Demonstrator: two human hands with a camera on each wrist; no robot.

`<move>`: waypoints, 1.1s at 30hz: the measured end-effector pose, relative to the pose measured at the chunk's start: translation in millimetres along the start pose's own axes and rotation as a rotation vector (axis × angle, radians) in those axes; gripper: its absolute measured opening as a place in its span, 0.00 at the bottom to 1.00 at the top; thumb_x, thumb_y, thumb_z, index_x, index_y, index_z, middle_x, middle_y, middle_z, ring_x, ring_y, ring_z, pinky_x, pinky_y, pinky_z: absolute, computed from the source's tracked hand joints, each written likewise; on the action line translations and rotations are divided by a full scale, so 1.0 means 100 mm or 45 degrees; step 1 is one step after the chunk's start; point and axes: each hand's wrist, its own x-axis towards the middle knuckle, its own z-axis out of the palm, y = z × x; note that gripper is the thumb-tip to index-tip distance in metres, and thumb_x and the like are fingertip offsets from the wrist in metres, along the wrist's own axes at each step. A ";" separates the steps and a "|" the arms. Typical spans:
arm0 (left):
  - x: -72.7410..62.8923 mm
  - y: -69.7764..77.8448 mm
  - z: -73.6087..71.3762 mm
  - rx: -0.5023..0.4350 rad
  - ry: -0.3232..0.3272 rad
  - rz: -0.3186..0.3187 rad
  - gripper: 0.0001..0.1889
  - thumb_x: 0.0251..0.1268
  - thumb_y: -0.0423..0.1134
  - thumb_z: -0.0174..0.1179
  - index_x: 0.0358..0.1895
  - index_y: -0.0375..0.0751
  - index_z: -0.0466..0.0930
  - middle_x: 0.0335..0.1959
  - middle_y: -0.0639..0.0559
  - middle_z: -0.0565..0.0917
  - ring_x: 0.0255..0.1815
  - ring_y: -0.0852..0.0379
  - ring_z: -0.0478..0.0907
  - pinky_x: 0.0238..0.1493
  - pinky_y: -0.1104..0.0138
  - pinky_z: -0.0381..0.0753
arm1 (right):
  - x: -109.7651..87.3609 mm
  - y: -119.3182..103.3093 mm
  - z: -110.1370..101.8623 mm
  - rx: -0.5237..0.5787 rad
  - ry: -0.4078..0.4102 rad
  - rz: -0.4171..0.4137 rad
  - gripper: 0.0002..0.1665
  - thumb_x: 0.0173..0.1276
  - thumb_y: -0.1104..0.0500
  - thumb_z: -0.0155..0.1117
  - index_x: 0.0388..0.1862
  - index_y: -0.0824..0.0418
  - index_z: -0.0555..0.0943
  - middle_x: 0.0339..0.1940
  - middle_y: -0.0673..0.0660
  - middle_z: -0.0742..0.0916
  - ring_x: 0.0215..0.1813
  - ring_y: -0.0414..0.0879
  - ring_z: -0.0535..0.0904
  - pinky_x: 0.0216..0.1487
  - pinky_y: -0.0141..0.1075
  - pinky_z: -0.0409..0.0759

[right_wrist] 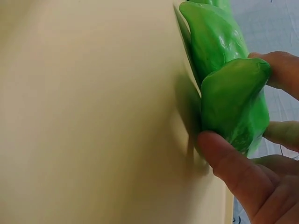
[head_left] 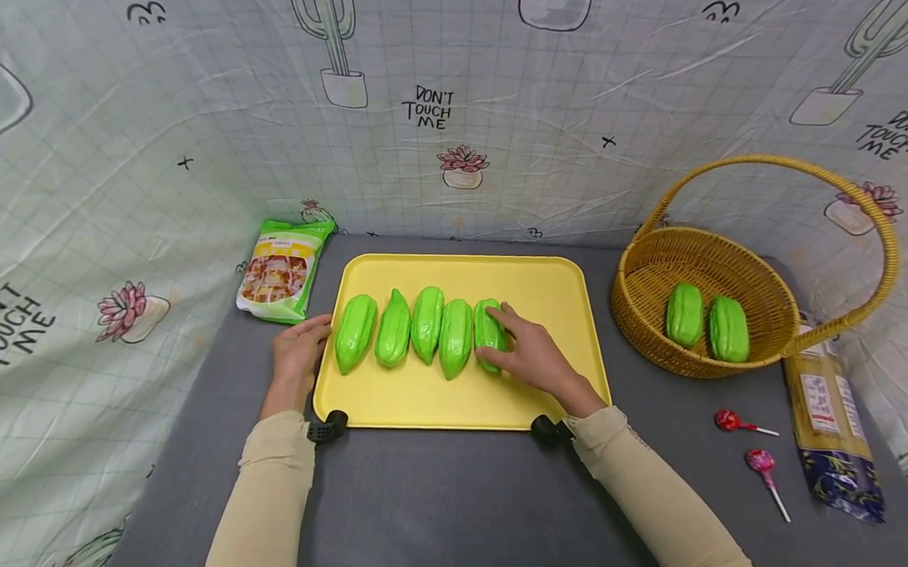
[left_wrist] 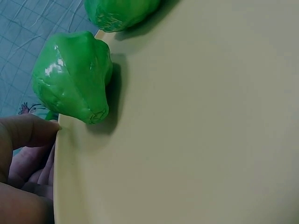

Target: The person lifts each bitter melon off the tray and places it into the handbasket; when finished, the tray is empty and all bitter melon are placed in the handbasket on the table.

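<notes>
Several glossy green ridged fruits, shaped like star fruit, lie in a row on a yellow tray (head_left: 443, 405). My right hand (head_left: 531, 352) grips the rightmost fruit (head_left: 487, 324), with the thumb on its near side and fingers on the far side. In the right wrist view that fruit (right_wrist: 233, 100) stands between thumb and fingers, beside its neighbour (right_wrist: 212, 42). My left hand (head_left: 295, 356) holds the tray's left rim. The left wrist view shows a fingertip on that rim, close to the leftmost fruit (left_wrist: 72, 77); its other fingers are partly hidden behind the rim.
A wicker basket (head_left: 651, 343) with a tall handle stands at the right, two green fruits (head_left: 728, 330) inside. Near it lie a red lollipop (head_left: 727, 421), a pink lollipop (head_left: 760, 460) and a gold-and-blue packet (head_left: 834, 420). A snack bag (head_left: 281, 273) sits behind the left hand.
</notes>
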 end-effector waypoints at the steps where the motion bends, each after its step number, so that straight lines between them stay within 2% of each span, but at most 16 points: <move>1: 0.00 0.00 0.00 0.004 -0.001 0.001 0.20 0.76 0.34 0.55 0.68 0.41 0.78 0.74 0.44 0.74 0.74 0.51 0.72 0.74 0.62 0.74 | 0.00 0.00 0.00 0.000 0.002 0.001 0.49 0.69 0.45 0.71 0.81 0.59 0.62 0.83 0.68 0.60 0.79 0.64 0.64 0.75 0.57 0.71; 12: 0.01 0.01 0.00 0.004 0.013 0.009 0.20 0.76 0.33 0.55 0.68 0.41 0.79 0.72 0.43 0.76 0.72 0.52 0.74 0.72 0.63 0.75 | 0.01 -0.04 0.03 -0.044 -0.025 0.018 0.51 0.67 0.46 0.73 0.83 0.56 0.60 0.84 0.66 0.57 0.80 0.64 0.63 0.75 0.57 0.70; 20: -0.01 0.00 0.00 0.016 0.012 0.006 0.20 0.76 0.34 0.56 0.68 0.42 0.79 0.73 0.44 0.75 0.72 0.52 0.74 0.72 0.62 0.76 | -0.01 0.00 0.05 0.065 0.021 0.026 0.50 0.67 0.51 0.73 0.82 0.58 0.61 0.83 0.67 0.59 0.77 0.62 0.68 0.72 0.53 0.75; 25: 0.00 0.00 0.00 0.018 0.011 0.012 0.20 0.76 0.34 0.55 0.68 0.41 0.79 0.72 0.44 0.75 0.71 0.52 0.74 0.72 0.62 0.76 | -0.03 0.04 0.04 0.118 0.051 0.017 0.49 0.66 0.52 0.73 0.81 0.61 0.61 0.83 0.67 0.61 0.77 0.61 0.68 0.73 0.51 0.75; 33: 0.02 -0.01 0.01 0.017 0.013 0.013 0.20 0.76 0.34 0.56 0.68 0.41 0.79 0.70 0.43 0.77 0.71 0.53 0.75 0.72 0.62 0.76 | -0.06 0.03 -0.01 0.141 0.075 0.012 0.49 0.67 0.51 0.71 0.81 0.62 0.61 0.82 0.65 0.63 0.77 0.60 0.68 0.71 0.51 0.76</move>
